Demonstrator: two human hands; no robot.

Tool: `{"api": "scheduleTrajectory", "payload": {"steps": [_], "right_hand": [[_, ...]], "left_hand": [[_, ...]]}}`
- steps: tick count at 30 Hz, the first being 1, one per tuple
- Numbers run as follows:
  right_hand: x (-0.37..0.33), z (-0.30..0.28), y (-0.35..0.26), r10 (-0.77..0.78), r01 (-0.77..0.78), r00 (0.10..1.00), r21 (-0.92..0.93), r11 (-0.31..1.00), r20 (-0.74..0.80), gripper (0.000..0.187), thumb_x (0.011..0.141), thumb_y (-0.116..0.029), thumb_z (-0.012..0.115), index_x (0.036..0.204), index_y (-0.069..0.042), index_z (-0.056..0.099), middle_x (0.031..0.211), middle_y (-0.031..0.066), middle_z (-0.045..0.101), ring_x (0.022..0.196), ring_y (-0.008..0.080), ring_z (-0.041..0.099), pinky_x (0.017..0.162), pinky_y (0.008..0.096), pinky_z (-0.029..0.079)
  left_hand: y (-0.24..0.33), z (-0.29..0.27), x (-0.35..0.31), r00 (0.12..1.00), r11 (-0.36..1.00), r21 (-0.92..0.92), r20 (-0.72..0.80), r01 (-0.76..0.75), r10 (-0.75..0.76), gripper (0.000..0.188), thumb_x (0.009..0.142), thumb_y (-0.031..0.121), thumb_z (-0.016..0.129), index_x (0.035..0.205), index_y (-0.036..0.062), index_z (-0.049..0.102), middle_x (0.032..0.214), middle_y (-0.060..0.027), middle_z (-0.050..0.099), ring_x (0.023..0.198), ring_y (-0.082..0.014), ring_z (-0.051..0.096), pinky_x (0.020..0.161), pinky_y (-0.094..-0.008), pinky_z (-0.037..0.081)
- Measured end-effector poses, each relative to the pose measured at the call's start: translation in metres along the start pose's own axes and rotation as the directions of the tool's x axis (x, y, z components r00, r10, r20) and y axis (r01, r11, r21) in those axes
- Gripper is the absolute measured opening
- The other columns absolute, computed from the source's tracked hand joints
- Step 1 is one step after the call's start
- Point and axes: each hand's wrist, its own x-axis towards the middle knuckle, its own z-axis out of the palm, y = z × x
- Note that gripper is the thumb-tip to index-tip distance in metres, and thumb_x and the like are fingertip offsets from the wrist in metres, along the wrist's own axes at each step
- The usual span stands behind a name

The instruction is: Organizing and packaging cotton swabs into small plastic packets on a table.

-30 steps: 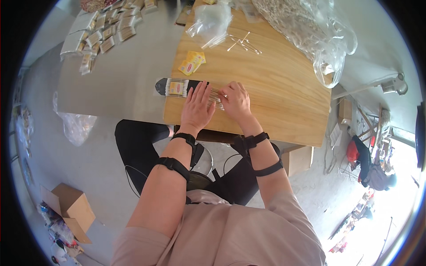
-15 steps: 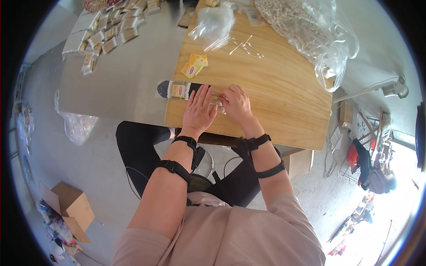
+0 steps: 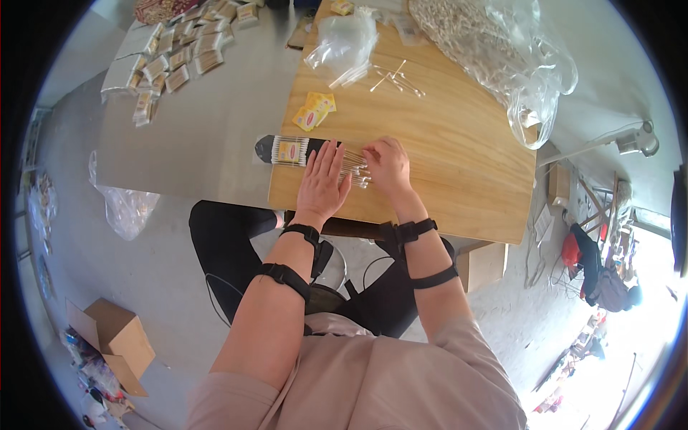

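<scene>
My left hand (image 3: 321, 185) lies flat with fingers stretched, pressing on a row of white cotton swabs (image 3: 360, 174) and the black strip under it. To its left, a flat bundle of cotton swabs with a yellow label (image 3: 290, 151) rests on the strip's rounded black end (image 3: 264, 149). My right hand (image 3: 389, 165) is closed in a pinch beside the right-hand tips of the swabs; what its fingertips hold, if anything, is too small to make out. Beyond my left hand are several yellow printed cards (image 3: 314, 111), overlapping on the wooden table.
Loose cotton swabs (image 3: 398, 79) lie crossed farther back, beside clear plastic bags (image 3: 346, 44). A large clear bag full of swabs (image 3: 466, 36) fills the far right. Packed swab bundles (image 3: 179, 54) are heaped on the grey table (image 3: 215, 129) at the left.
My right hand has shifted slightly right, off the swab tips it was touching. More of the swab ends now show, somewhat fanned. My left hand stays pressed down.
</scene>
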Motion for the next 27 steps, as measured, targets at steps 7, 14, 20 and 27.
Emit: {"api": "scheduleTrajectory", "payload": {"steps": [7, 14, 20, 27], "right_hand": [[-0.059, -0.003, -0.013, 0.005, -0.012, 0.998, -0.119, 0.993, -0.060, 0.065, 0.083, -0.020, 0.069, 0.138, 0.003, 0.043, 0.137, 0.0229, 0.050, 0.132, 0.0385, 0.044, 0.111, 0.0473, 0.036], [-0.064, 0.009, -0.027, -0.007, 0.015, 1.000, -0.289, 0.957, 0.030, 0.075, 0.086, -0.027, 0.065, 0.144, 0.007, 0.033, 0.149, 0.0235, 0.039, 0.143, 0.0370, 0.031, 0.118, 0.0514, 0.021], [-0.059, 0.019, -0.026, -0.049, 0.066, 0.997, -0.409, 0.910, 0.052, 0.070, 0.090, -0.033, 0.055, 0.146, 0.003, 0.034, 0.152, 0.0200, 0.037, 0.144, 0.0324, 0.030, 0.119, 0.0506, 0.017], [-0.059, 0.019, -0.030, -0.045, 0.041, 0.999, -0.345, 0.938, -0.005, 0.061, 0.091, -0.027, 0.055, 0.144, -0.001, 0.040, 0.150, 0.0174, 0.041, 0.142, 0.0311, 0.034, 0.118, 0.0498, 0.020]], "left_hand": [[0.000, 0.001, 0.001, 0.999, 0.999, 0.052, 0.034, -0.013, 0.011, 0.065, 0.096, 0.035, 0.052, 0.151, 0.0073, 0.030, 0.156, -0.0127, 0.031, 0.145, -0.0270, 0.028, 0.119, -0.0475, 0.019], [-0.002, 0.006, 0.003, 0.998, 0.992, 0.116, 0.043, -0.042, 0.038, 0.062, 0.099, 0.039, 0.045, 0.152, 0.0110, 0.029, 0.156, -0.0113, 0.031, 0.145, -0.0271, 0.029, 0.117, -0.0497, 0.021], [-0.005, 0.014, 0.002, 0.996, 0.981, 0.177, 0.054, -0.075, 0.067, 0.062, 0.100, 0.043, 0.041, 0.151, 0.0093, 0.031, 0.157, -0.0110, 0.029, 0.146, -0.0269, 0.027, 0.117, -0.0511, 0.022], [-0.006, 0.012, 0.001, 0.995, 0.977, 0.206, 0.091, -0.052, 0.034, 0.062, 0.100, 0.042, 0.040, 0.150, 0.0053, 0.033, 0.157, -0.0105, 0.029, 0.147, -0.0253, 0.024, 0.119, -0.0501, 0.018]]}}
